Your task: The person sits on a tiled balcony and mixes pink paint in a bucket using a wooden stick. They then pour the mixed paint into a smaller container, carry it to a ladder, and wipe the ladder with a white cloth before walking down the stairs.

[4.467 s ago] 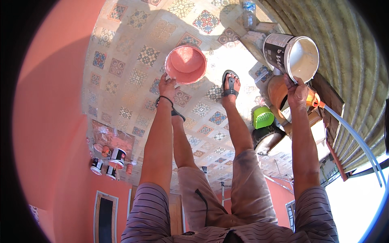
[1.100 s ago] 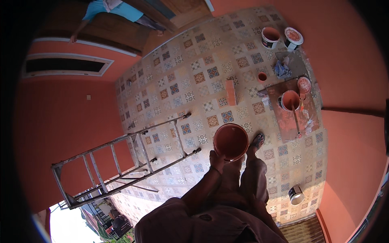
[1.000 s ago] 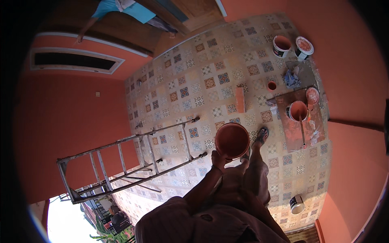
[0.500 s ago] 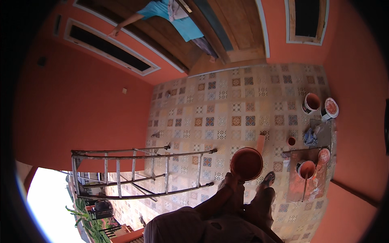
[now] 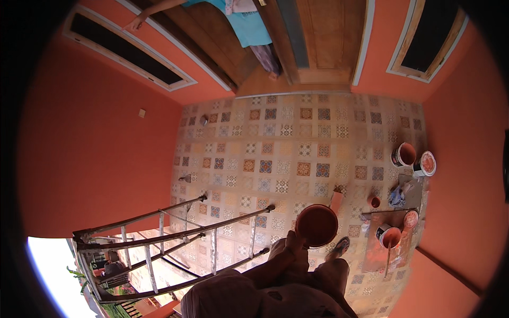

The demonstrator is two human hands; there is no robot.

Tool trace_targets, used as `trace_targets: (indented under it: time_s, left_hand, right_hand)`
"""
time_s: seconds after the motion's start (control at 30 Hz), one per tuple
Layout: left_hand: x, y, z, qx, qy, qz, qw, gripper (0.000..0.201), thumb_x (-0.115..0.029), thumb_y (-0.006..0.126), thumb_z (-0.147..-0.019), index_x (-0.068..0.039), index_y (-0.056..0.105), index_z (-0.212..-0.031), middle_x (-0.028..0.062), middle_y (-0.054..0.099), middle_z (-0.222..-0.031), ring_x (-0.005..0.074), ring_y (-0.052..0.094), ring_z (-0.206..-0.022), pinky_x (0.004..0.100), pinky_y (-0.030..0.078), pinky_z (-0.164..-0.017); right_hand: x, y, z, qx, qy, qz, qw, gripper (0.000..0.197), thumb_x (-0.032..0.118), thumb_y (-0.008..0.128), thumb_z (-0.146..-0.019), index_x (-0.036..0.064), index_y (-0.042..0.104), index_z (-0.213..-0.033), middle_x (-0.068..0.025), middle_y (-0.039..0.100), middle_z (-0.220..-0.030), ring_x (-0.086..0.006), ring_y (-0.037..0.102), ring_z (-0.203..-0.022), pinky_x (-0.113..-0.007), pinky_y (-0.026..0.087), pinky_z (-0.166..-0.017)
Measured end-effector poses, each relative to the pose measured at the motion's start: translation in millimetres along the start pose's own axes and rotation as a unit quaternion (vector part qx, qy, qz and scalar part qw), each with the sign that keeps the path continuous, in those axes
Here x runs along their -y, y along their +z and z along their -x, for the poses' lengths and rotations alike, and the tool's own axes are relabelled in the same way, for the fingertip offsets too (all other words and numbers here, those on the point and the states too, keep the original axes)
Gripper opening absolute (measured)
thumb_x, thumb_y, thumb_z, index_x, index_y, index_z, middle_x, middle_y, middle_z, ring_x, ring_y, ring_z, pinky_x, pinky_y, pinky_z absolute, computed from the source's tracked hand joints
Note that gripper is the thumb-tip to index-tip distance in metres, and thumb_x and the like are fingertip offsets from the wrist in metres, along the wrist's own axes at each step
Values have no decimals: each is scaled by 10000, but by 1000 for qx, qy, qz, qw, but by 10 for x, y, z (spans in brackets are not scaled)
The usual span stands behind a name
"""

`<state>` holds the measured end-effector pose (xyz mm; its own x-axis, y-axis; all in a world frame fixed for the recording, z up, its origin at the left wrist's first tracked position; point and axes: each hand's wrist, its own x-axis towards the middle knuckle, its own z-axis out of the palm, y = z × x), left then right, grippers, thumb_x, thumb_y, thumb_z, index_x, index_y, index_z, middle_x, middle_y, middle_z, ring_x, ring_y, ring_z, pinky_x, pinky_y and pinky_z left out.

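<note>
Gripping the rim of a round orange-red bowl, our left hand closes its fingers on the near edge at about seven o'clock on the bowl, holding it out in front of us above the patterned tile floor. Our right hand cannot be made out in this view, so we cannot tell how it is set. Our own foot in a sandal shows just past the bowl at four o'clock from it.

At nine o'clock from the bowl, a metal ladder lies on its side across the tiles, its rails running toward the bright opening at lower left. At three o'clock from the bowl sits a flat board smeared with orange paint, bearing a small paint pail with a stick standing in it. Farther off, at about one o'clock, two larger paint buckets stand side by side near the orange wall. A small brick-coloured block rests on the tiles just above the bowl.

At twelve o'clock, by the wooden door, another person in a turquoise top reaches an arm toward the window frame.
</note>
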<state>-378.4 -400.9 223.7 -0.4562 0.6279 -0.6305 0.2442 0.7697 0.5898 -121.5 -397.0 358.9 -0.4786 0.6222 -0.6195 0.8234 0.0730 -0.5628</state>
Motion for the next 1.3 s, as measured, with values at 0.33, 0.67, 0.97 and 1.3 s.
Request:
trace_targets:
  time_s: [0.33, 0.67, 0.97, 1.3]
  left_hand:
    - [691, -891, -695, -131, -50, 105, 985, 468, -247, 833, -850, 105, 580, -1026, 240, 715, -897, 318, 763, -743, 413, 612, -515]
    - [711, -1493, -947, -188, -44, 234, 953, 397, -279, 895, -780, 30, 711, -951, 134, 752, -826, 241, 751, -656, 387, 589, -493]
    - [579, -1388, -1680, -283, -252, 479, 792, 287, -139, 715, -954, 40, 534, -1086, 260, 699, -1038, 372, 761, -734, 461, 663, -527]
    - [1568, -63, -4014, -324, -295, 466, 768, 264, -137, 736, -818, -28, 549, -970, 164, 672, -866, 274, 716, -787, 429, 575, -616]
  right_hand:
    - [579, -452, -803, -42, -14, 42, 998, 209, 312, 768, -902, 103, 780, -911, -199, 719, -796, -416, 729, -785, -494, 558, -671]
    - [1260, -862, -1511, -123, -132, -12, 983, 250, 349, 765, -931, 100, 787, -908, -189, 715, -768, -403, 733, -765, -479, 563, -667]
    - [1800, -959, -2988, -71, -225, 215, 948, 414, 402, 774, -901, 50, 704, -1107, -177, 676, -1006, -367, 669, -986, -495, 504, -845]
    - [1345, -980, -5014, 275, -368, 431, 776, 727, 483, 813, -812, 26, 597, -1335, -147, 556, -1371, -373, 419, -1400, -593, 366, -1098]
